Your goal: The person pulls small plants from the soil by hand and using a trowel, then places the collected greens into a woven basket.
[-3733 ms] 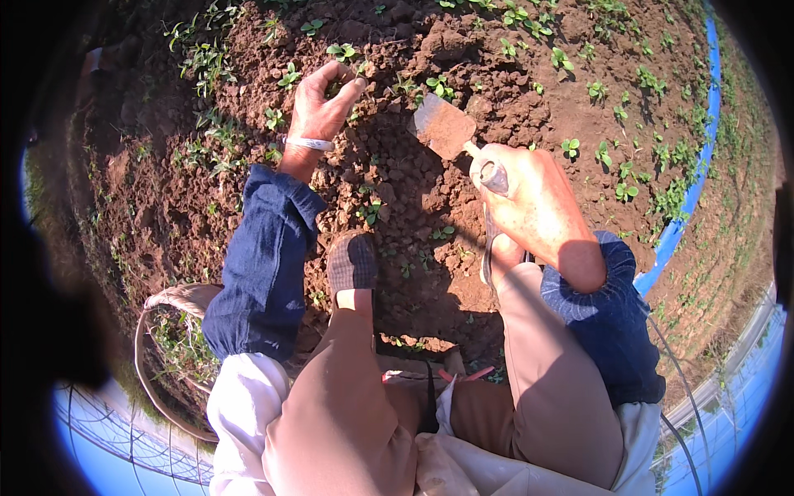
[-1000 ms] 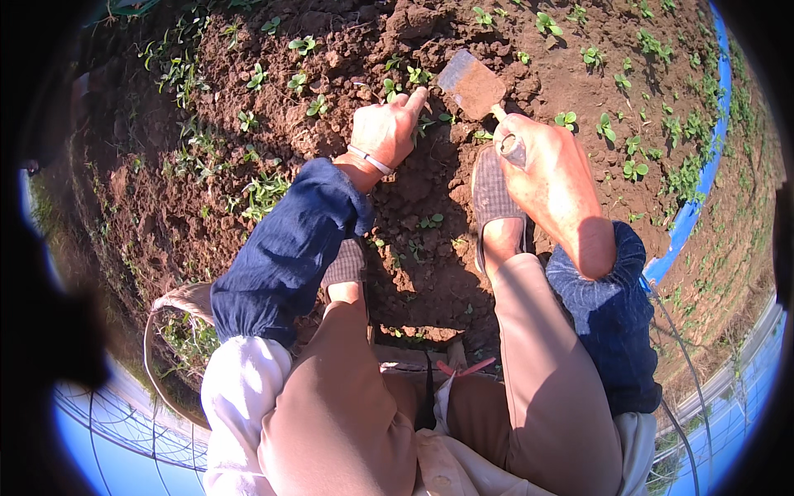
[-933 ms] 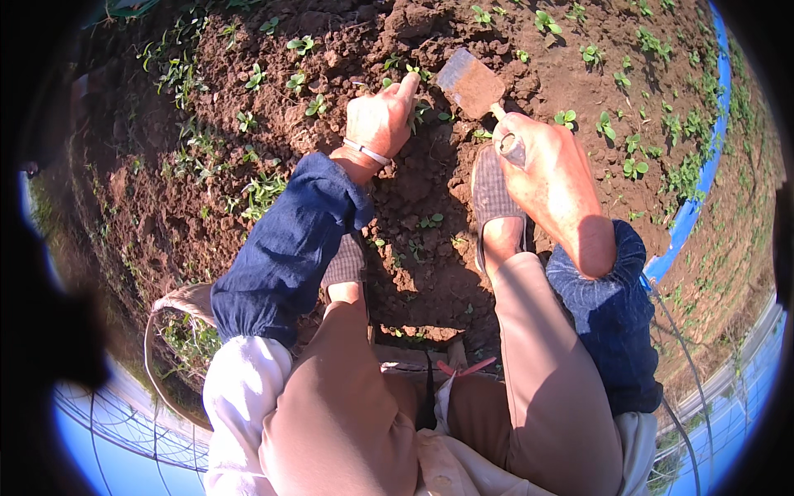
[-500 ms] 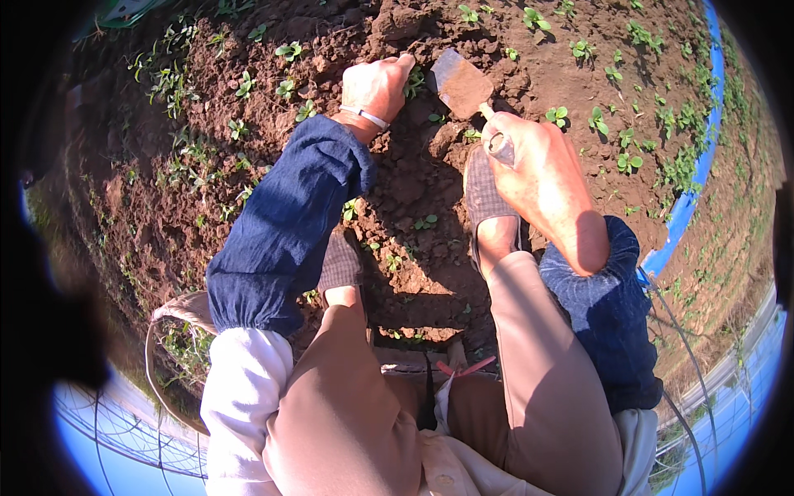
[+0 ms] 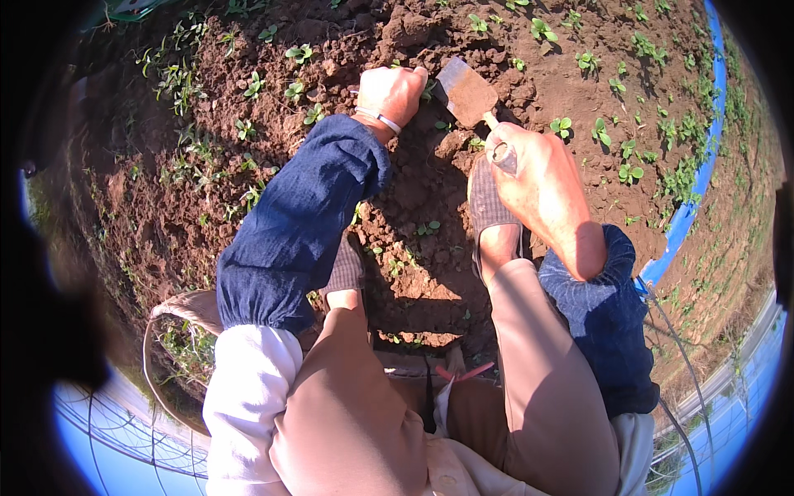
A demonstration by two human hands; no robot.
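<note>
My right hand [image 5: 542, 178] is wrapped round the handle of a trowel [image 5: 467, 93]. Its flat, soil-stained blade points up and to the left, over the brown clods, and the round end of the handle shows above my thumb side. Just left of the blade, my left hand [image 5: 392, 93] is closed low over the soil, knuckles up. Small green leaves [image 5: 428, 89] show beside its fingertips; what the fingers pinch is hidden beneath them. A light band [image 5: 379, 119] circles my left wrist.
Small seedlings [image 5: 298, 54] dot the soil on both sides, with more seedlings [image 5: 631, 174] at the right. A blue strip [image 5: 693, 198] curves along the right edge of the bed. My shoes [image 5: 494, 198] stand on the soil below my hands. A woven basket [image 5: 192, 307] sits at lower left.
My left hand has shifted slightly right and down in the picture, and stays closed. The trowel remains in my right hand, close to where it was. The view has tilted a little.
</note>
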